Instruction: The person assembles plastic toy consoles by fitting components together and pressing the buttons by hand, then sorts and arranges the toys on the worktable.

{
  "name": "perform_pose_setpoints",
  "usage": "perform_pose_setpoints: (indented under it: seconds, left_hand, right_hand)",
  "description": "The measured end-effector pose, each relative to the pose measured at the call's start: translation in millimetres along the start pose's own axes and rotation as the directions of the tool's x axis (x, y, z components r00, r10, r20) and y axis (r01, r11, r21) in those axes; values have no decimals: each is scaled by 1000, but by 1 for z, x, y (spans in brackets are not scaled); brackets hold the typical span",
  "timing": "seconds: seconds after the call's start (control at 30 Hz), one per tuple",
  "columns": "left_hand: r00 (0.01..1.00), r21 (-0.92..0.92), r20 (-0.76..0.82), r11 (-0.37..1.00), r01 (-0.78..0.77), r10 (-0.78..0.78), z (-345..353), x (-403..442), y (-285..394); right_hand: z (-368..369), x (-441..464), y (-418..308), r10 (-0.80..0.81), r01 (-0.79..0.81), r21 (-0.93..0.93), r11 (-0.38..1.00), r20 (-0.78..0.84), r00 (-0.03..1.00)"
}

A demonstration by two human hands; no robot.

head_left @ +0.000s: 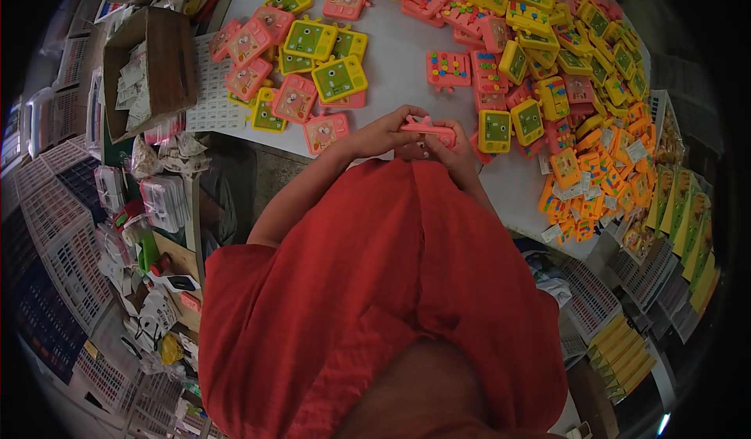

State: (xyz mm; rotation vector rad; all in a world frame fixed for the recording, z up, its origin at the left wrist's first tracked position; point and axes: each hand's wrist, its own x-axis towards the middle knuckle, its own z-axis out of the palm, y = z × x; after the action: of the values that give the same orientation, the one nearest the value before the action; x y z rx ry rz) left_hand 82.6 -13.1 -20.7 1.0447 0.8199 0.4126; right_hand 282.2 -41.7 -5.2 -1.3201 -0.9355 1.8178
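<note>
A small pink plastic toy is held between both hands at the table's near edge, close to the red shirt. My left hand grips its left end, with fingers wrapped round it. On the other end, my right hand is closed with the thumb against the toy. The toy is seen nearly edge-on, so most of its face is hidden. Ahead and to the left lies a pile of pink and yellow toys with printed faces. Right of my hands, a yellow toy with a green panel lies near others.
A large heap of pink and yellow toys covers the table's right side. Small orange toys with paper tags lie nearer on the right. A cardboard box of paper slips stands left, beside a sticker sheet. Yellow-green packs are stacked far right.
</note>
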Motion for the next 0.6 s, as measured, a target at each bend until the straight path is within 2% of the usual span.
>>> perform_pose_setpoints:
  seconds: [0.07,0.2,0.37,0.5,0.6]
  left_hand:
    - [995,-165,42,983,-79,87,-1,-2,-1]
    - [987,-103,91,987,-121,131,-6,-9,2]
    - [985,-176,91,976,-130,147,-7,-12,6]
    - [987,-260,78,959,-114,139,-4,-12,9]
    - [976,-321,53,929,-185,212,-1,-11,6]
  right_hand:
    - [-2,-1,-1,13,-13,3,1000,-10,1000]
    - [-10,-1,9,-3,-4,113,994,55,998]
    - [-12,2,7,-166,170,-46,984,84,983]
    - [-13,3,4,-222,231,-96,968,92,971]
    - [-11,1,-2,-257,267,-101,958,106,961]
